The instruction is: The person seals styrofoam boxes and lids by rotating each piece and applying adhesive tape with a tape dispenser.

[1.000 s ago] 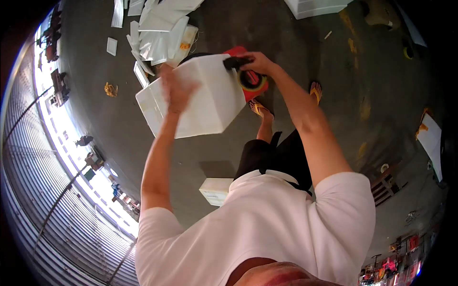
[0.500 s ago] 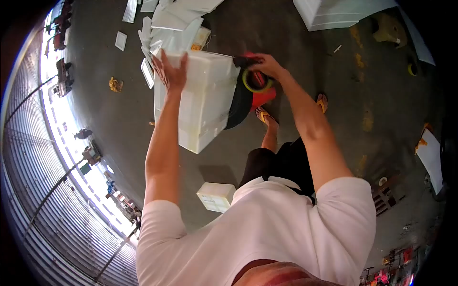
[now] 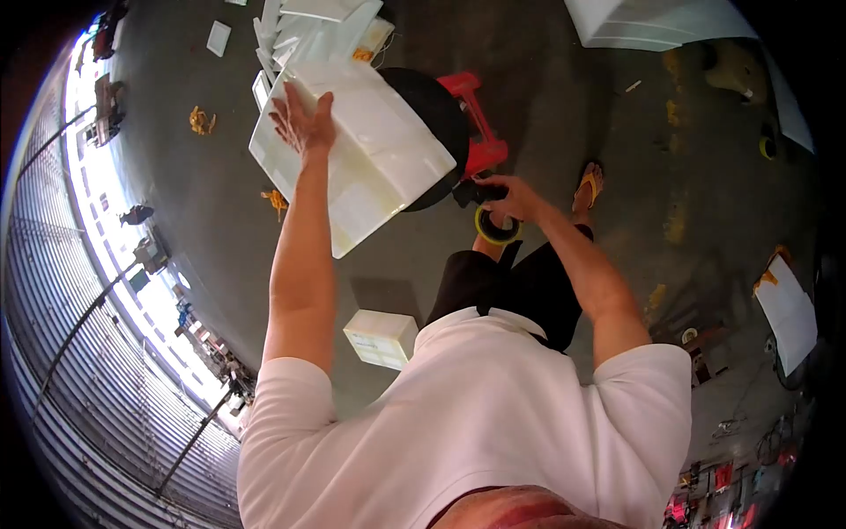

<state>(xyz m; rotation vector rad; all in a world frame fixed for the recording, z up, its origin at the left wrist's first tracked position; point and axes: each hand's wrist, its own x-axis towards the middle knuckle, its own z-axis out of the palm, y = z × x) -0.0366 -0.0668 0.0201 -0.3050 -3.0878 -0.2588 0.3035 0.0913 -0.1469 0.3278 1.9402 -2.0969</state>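
A white foam box (image 3: 388, 163) sits turned at an angle on a round black surface (image 3: 448, 115) with a red frame (image 3: 485, 132) beside it. My left hand (image 3: 304, 126) rests on the box's upper left part, fingers spread and thumb apart. To the right of the box, my right hand (image 3: 520, 199) is closed around the black handle of a tape dispenser (image 3: 474, 190). A roll of tape with a yellow rim (image 3: 481, 224) hangs below that hand, apart from the box.
White foam pieces (image 3: 317, 40) are heaped beyond the box. A smaller white box (image 3: 381, 339) stands on the floor near my body. Larger white foam boxes (image 3: 652, 22) are at the upper right. Crumpled yellow scraps (image 3: 201, 121) lie on the floor at left.
The foam box has turned and shows more of its top. My right hand has moved with the tape dispenser away from the box's side, toward my body. My left hand stays on the box.
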